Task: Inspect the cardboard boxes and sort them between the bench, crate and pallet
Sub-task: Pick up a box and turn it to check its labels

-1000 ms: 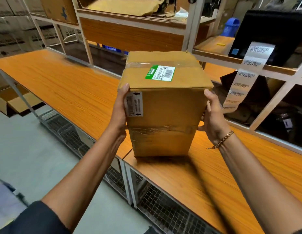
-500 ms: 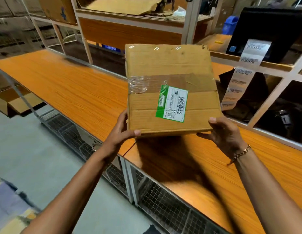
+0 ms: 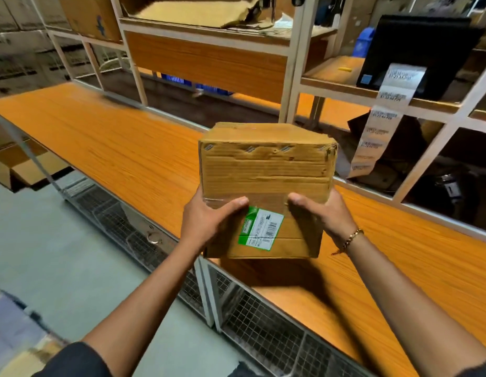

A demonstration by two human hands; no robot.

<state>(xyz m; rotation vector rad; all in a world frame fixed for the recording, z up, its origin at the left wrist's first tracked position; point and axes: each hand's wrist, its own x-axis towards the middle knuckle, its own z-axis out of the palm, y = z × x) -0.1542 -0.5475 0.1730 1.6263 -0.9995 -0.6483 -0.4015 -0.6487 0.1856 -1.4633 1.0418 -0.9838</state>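
A brown cardboard box (image 3: 266,170) with a green and white label is held in the air above the front edge of the orange bench (image 3: 106,142). It is tipped so the labelled face points at me and a stapled, dented side faces up. My left hand (image 3: 206,221) grips its left side, thumb across the taped face. My right hand (image 3: 323,213) grips the right side, thumb on the same face. A bracelet sits on my right wrist.
White shelving (image 3: 291,63) rises behind the bench, holding a black label printer (image 3: 416,53) with a hanging strip of labels (image 3: 383,115). Wire mesh panels (image 3: 263,330) run under the bench. An open cardboard box (image 3: 21,170) lies on the floor at left. Stacked boxes fill the far left.
The box has been tilted further toward me and lowered; the labelled face now points at me and a stapled side shows on top. Both hands shifted onto the labelled face's sides.
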